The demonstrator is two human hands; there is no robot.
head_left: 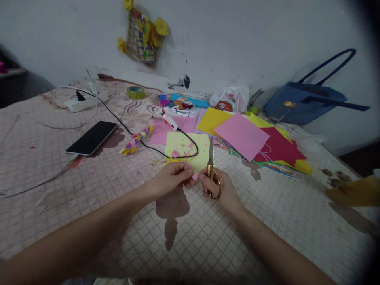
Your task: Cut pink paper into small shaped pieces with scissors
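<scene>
Between my two hands is a small pink paper piece (195, 176). My left hand (175, 174) pinches it from the left with thumb and fingers. My right hand (218, 184) has its fingers closed round gold-handled scissors (210, 162), blades pointing away from me, and its fingertips touch the pink piece's right edge. Just beyond lies a pale yellow sheet (202, 142) scattered with pink and yellow scraps (175, 153). A white glue gun (168, 118) with a black cord rests behind it. To the left sits a strip of colourful paper bits (136, 140).
Coloured sheets (242, 134) and white strings fan out at the right, before a blue bag (305, 99). A tablet (92, 138) with a cable lies left, near a power strip (86, 101). Green tape (135, 92) and a plastic bag (230, 99) stand near the wall.
</scene>
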